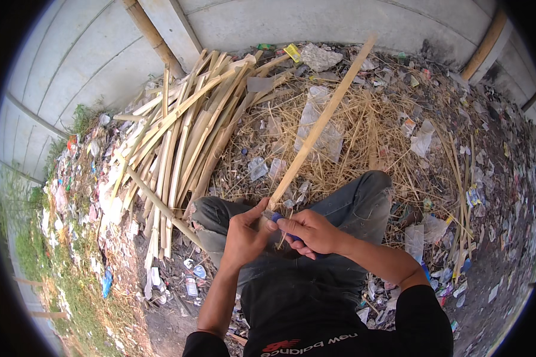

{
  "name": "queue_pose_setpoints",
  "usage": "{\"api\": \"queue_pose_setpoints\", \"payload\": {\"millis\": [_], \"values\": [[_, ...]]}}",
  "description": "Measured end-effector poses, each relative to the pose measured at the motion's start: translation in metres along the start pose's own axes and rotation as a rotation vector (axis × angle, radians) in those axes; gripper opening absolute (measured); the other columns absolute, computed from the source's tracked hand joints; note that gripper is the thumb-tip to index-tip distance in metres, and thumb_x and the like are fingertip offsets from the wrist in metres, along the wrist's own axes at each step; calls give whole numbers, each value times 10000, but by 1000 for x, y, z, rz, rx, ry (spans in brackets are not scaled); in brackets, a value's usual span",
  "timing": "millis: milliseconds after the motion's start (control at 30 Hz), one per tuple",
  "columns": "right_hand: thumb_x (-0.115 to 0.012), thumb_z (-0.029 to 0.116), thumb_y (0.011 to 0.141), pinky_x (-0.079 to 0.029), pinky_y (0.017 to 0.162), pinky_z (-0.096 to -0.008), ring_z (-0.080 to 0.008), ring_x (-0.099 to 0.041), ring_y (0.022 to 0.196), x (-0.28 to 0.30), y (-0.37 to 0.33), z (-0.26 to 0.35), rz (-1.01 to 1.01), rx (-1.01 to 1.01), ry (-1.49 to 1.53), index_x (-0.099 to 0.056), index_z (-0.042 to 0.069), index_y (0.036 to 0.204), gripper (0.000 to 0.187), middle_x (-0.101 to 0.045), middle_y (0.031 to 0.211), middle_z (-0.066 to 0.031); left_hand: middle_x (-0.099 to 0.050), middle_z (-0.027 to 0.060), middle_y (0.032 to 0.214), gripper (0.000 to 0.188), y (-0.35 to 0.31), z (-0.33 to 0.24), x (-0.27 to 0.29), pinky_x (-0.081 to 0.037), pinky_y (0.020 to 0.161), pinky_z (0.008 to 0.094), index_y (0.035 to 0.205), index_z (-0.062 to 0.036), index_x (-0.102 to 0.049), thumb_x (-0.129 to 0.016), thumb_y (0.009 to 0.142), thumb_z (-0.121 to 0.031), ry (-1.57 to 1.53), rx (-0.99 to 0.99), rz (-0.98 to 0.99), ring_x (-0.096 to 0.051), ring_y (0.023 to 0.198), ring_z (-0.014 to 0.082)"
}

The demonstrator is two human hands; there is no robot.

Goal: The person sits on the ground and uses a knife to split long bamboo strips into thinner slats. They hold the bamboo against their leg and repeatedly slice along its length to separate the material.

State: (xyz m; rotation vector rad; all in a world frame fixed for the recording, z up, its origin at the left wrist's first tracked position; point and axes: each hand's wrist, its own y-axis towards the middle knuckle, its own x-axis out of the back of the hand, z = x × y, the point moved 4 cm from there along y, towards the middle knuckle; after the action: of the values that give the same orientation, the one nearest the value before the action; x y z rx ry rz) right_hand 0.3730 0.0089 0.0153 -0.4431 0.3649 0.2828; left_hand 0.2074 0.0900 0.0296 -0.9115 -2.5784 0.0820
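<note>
Pale bamboo fills the middle of my view: one long bamboo strip (322, 122) slants away from the seated person, its near end down between the two hands, just above the lap. On my feed the left hand (247, 238) has its grip closed around that near end, thumb laid along it. The right hand (308, 233) has its grip wrapped round a blue-handled tool (276, 218), pressed up close to the left thumb. I take it for a knife, though the fingers cover too much of it for me to be sure.

I judge the step in hand to be paring or trimming this end. From here I'd say the next move calls for a firm left hold, a shallow blade angle and a short, controlled stroke directed clear of the left thumb, which sits worryingly near the tool.

I see no container serving the work. The bamboo slats (187, 137) lie loose in a heap on the ground, ahead and to the left. Straw-like shavings (363, 137) spread beyond the knees, with a crumpled clear plastic sheet (333, 143) on them. A small whitish packet or bottle (191, 287) lies among the litter; I cannot tell what it holds.
</note>
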Motion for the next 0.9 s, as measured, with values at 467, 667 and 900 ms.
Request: {"api": "queue_pose_setpoints", "payload": {"millis": [467, 667, 900], "values": [[-530, 322, 1126, -434, 511, -416, -294, -550, 488, -8, 5, -14, -338, 426, -499, -643, -20, 783, 497, -589, 583, -163, -689, -2, 966, 668, -3, 17, -2, -487, 836, 230, 1438, 136, -553, -818, 962, -251, -82, -7, 3, -549, 883, 39], [-512, 297, 1126, -446, 559, -490, -485, -594, 619, -8, 7, -15, -442, 452, -637, -645, -54, 860, 461, -595, 666, -282, -635, -24, 845, 610, 3, 38, -10, -481, 726, 218, 1394, 152, -583, -801, 977, -236, -140, -42, -23, -511, 783, 28], [-486, 401, 1135, -406, 421, -394, -271, -546, 439, 7, 19, -38, -196, 203, -209, -584, 3, 810, 524, -560, 586, -129, -685, 5, 941, 590, 11, 43, -12, -506, 770, 242, 1454, 100, -559, -782, 983, -177, -210, -22, 65, -548, 840, 51]]}}
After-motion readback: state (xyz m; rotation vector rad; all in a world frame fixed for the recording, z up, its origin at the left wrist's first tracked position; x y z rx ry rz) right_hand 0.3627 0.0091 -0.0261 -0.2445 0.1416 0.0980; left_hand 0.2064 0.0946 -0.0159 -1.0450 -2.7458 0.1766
